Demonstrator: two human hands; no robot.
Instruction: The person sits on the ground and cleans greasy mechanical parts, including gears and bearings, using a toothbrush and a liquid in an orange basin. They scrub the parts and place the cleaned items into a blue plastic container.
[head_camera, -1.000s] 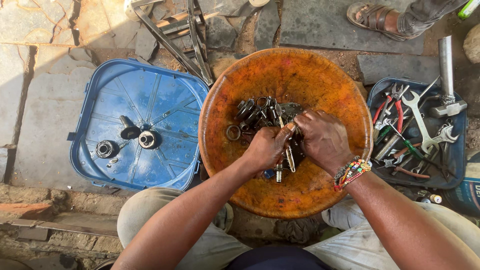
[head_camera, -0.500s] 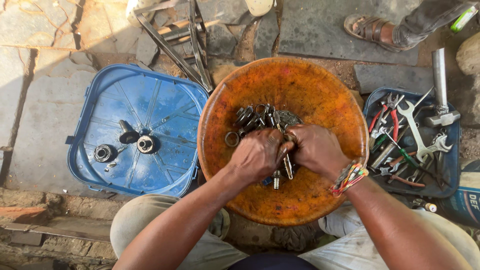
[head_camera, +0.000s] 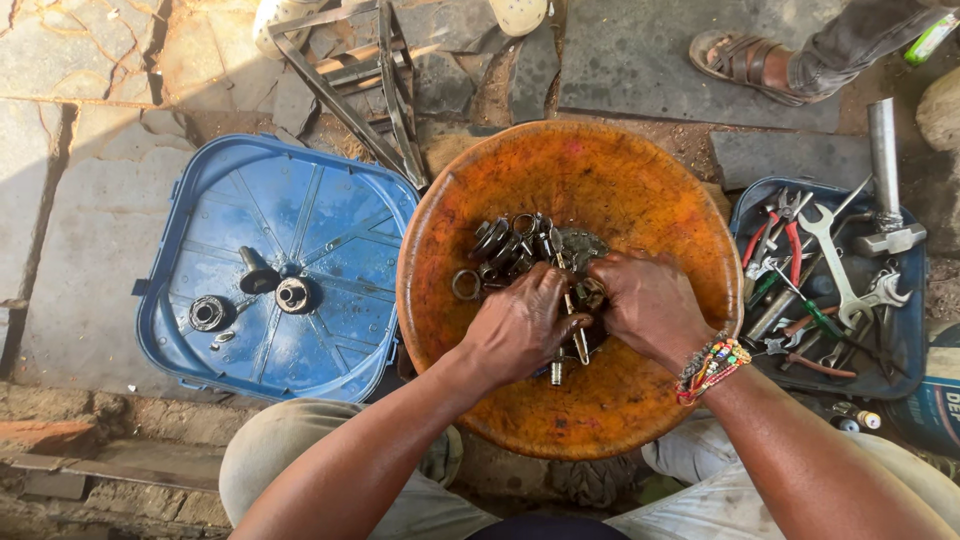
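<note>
A round orange basin (head_camera: 600, 170) sits in front of me, with a pile of dark metal rings, bearings and bolts (head_camera: 510, 245) in its middle. My left hand (head_camera: 520, 325) and my right hand (head_camera: 650, 305) meet over the near side of that pile. Both are curled around small metal parts (head_camera: 580, 300), with a bolt and a thin rod sticking out below the fingers. A beaded bracelet (head_camera: 712, 365) circles my right wrist.
A blue plastic lid (head_camera: 300, 210) to the left holds three small metal parts (head_camera: 250, 290). A blue tray of wrenches and pliers (head_camera: 830, 280) stands to the right. Metal bars (head_camera: 370, 80) lie behind. Another person's sandalled foot (head_camera: 745, 60) is at top right.
Both hands have drawn closer together over the parts and closed more tightly around them. The view has shifted slightly.
</note>
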